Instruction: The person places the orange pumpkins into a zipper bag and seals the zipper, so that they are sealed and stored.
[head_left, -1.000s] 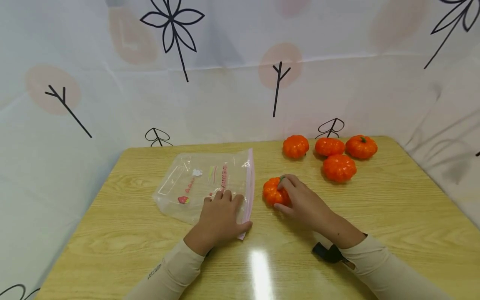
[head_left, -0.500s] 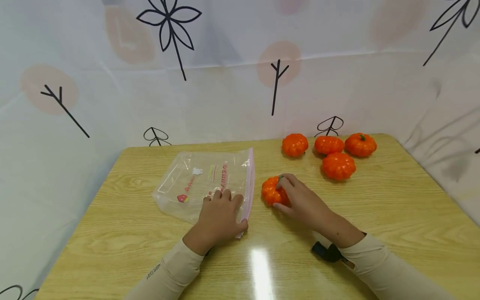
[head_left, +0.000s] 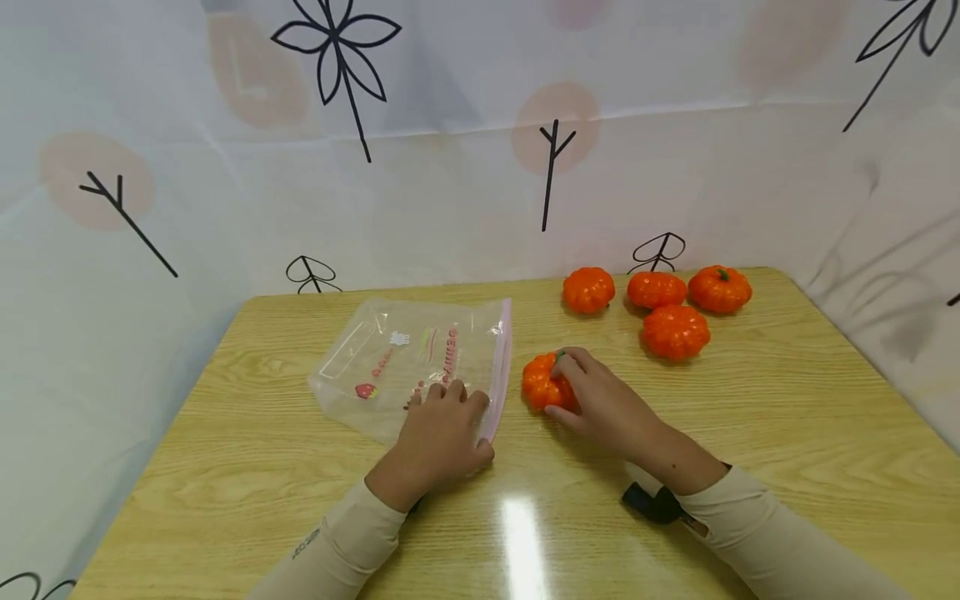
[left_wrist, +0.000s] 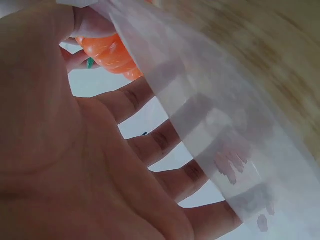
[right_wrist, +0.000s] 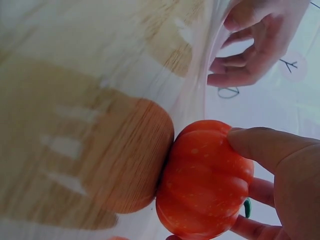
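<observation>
A transparent zip bag (head_left: pixel 420 350) with a pink seal edge lies flat on the table, printed with a strawberry and red letters. My left hand (head_left: pixel 442 433) rests on its lower right part, thumb at the corner of the seal edge. In the left wrist view the fingers (left_wrist: pixel 165 135) of this hand are spread and nearly straight, their tips behind the bag's film. Just right of the bag, my right hand (head_left: pixel 600 404) grips a small orange pumpkin (head_left: pixel 546 385) with a green stem. Thumb and fingers hold opposite sides of this pumpkin (right_wrist: pixel 205 175) in the right wrist view.
At the back right stand more orange pumpkins: one alone (head_left: pixel 588 290), and a group with a stemmed one (head_left: pixel 720 290), one beside it (head_left: pixel 657 290) and one in front (head_left: pixel 676 332). A patterned cloth (head_left: pixel 450 192) hangs behind the wooden table (head_left: pixel 195 500).
The bag has shifted slightly to the right and away under my left hand, its seal corner now hidden at the thumb. My right hand keeps its grip on the pumpkin, nearly unmoved.
</observation>
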